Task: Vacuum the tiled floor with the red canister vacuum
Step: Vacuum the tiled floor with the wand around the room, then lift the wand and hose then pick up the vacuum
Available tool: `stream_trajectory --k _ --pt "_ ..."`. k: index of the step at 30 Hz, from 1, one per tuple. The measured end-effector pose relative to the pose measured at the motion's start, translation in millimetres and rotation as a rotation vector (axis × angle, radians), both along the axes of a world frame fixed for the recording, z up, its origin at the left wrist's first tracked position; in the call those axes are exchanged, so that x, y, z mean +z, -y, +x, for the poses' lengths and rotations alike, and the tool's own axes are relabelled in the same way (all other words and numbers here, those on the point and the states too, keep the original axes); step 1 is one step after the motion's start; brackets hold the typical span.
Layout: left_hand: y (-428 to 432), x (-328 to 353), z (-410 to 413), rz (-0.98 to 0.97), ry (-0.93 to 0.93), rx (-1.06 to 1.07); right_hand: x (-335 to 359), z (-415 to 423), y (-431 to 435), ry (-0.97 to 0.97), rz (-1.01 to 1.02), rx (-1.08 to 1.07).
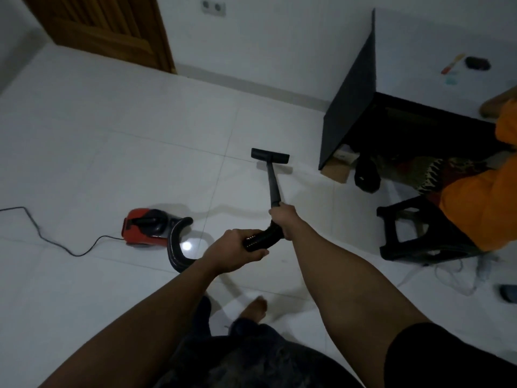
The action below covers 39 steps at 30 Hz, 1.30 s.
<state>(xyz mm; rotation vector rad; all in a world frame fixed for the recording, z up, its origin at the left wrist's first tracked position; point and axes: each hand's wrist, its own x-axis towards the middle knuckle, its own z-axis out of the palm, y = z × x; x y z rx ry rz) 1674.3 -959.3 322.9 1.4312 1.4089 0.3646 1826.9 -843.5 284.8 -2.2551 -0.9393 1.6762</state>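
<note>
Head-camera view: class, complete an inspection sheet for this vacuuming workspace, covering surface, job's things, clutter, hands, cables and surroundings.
Surface: white tiled floor, glossy.
Job's things: red canister vacuum on the floor at left; black hose curves to the hands; wand runs down to the nozzle, flat on the tile.
Clutter: black stool and cardboard box by the table.
Hands: left hand grips the hose; right hand grips the wand's upper end.
Cables: power cord trails left from the vacuum; white cables lie beside the stool.
Surroundings: wooden door, wall socket, person in orange at right.
</note>
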Motion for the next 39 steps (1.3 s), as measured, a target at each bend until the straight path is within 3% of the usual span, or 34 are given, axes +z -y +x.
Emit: stream_trajectory --k 9,22,32,39 --pt "6.7 2.3 -121.7 0.045 0.035 0.203 17.7 -145.9 -22.0 -0.019 -0.013 0.189" --pt "16.8 15.6 -297.5 0.168 -0.138 0.48 48.1 -367.9 -37.2 -0.092 -0.034 0.487" --pt "32.4 41.3 -369.7 0.244 -0.328 0.845 83.5 -457.7 -19.1 -0.277 -0.057 0.579" --pt "29.4 61.3 -416.3 0.36 -0.325 1.082 72.7 -476.8 0.3 -0.377 0.044 0.661"
